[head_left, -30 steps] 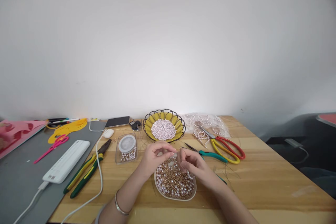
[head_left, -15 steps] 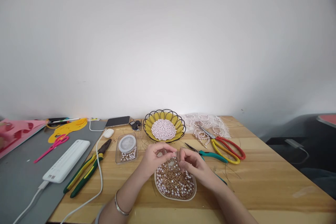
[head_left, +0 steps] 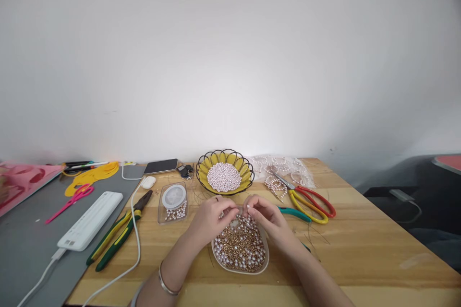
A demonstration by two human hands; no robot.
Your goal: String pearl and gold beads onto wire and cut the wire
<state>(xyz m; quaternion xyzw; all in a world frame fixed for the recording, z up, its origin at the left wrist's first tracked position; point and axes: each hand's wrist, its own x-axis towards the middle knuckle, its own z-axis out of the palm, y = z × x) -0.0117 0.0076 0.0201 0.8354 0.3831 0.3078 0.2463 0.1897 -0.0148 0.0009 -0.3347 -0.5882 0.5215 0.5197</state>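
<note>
My left hand [head_left: 209, 218] and my right hand [head_left: 264, 216] meet fingertip to fingertip above the far rim of a clear dish [head_left: 215, 258] filled with gold and pearl beads. Both hands have their fingers pinched together. The right fingertips pinch a small pearl bead [head_left: 248, 206]; what the left pinches is too fine to make out. A silver bangle [head_left: 163, 285] circles my left wrist. Behind the hands stands a yellow wire basket [head_left: 245, 169] holding pale pink beads.
A clear box with a thread spool [head_left: 173, 201] lies left of the hands. Green-yellow pliers [head_left: 118, 232], a white power strip [head_left: 90, 220] and pink scissors [head_left: 70, 199] lie further left. Teal-handled pliers [head_left: 293, 213], red-yellow scissors [head_left: 311, 199] and strung pearl loops [head_left: 275, 183] lie right.
Both hands have shifted slightly away from me toward the dish's far rim, and the fingertips have closed in on each other. The view has tipped a little.
</note>
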